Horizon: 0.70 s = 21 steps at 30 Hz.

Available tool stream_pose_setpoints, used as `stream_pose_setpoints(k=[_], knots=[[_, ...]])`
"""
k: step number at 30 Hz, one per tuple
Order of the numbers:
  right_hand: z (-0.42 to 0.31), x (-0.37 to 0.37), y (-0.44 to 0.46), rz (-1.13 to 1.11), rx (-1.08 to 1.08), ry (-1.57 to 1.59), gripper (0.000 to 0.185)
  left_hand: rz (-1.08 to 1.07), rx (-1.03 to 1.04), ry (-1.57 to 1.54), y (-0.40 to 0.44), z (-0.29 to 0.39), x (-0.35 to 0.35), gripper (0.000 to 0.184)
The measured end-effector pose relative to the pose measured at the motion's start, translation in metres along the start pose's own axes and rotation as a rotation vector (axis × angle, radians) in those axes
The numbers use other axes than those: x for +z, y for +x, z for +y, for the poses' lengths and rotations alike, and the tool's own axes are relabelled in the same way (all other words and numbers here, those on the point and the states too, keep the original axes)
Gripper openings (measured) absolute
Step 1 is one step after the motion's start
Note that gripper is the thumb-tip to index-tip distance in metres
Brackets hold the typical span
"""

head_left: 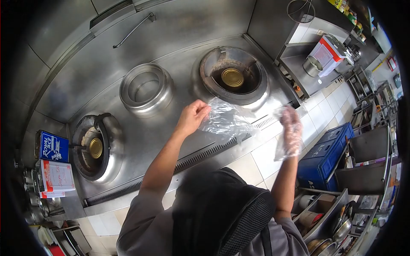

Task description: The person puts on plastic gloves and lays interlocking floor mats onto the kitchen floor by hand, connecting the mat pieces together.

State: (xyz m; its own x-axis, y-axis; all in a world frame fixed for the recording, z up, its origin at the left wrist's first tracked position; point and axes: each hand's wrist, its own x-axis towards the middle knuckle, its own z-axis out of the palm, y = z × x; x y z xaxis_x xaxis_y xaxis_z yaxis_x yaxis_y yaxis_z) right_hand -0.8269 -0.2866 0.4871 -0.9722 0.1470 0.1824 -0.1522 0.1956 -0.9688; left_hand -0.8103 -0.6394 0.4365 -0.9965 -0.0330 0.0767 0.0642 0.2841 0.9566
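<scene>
Fingers of the left hand [193, 117] are pinched on one crinkly clear plastic piece [228, 120], which hangs over the front part of the steel cooktop [171, 141]. That hand's bare. The right hand [291, 130] is well off to the side in a clear plastic glove [293, 143], near the front edge; it's kinda blurry, so honestly can't tell if those fingers are gripping anything.

Count so far: two hands, one gloved. Then two wok burners, left burner [83, 168] and right burner [256, 91], each with one gold-coloured disc in the middle (left disc [96, 148], right disc [232, 77]). Between them there's one round steel well [160, 72], open at the top.

Containers: two stand together off the left end, a blue ROYAL ACE tin [54, 147] and a white-and-red box [57, 178]. On the side counter [294, 64] there's one steel pot [313, 66] with something pale in it, just beside another red-and-white box [326, 55]. One big blue bin [324, 158] sits on the right, contents hidden.
</scene>
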Motion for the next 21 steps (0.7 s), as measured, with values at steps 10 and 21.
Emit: stream_pose_setpoints(k=[10,21], knots=[[-0.019,0.021,-0.040,-0.235,0.005,0.129,0.026,0.079,-0.047,-0.396,0.002,-0.018,0.001,0.014],[-0.004,0.089,-0.053,-0.584,0.067,0.075,0.053,0.090,0.341,0.114,-0.030,0.022,0.045,0.016]])
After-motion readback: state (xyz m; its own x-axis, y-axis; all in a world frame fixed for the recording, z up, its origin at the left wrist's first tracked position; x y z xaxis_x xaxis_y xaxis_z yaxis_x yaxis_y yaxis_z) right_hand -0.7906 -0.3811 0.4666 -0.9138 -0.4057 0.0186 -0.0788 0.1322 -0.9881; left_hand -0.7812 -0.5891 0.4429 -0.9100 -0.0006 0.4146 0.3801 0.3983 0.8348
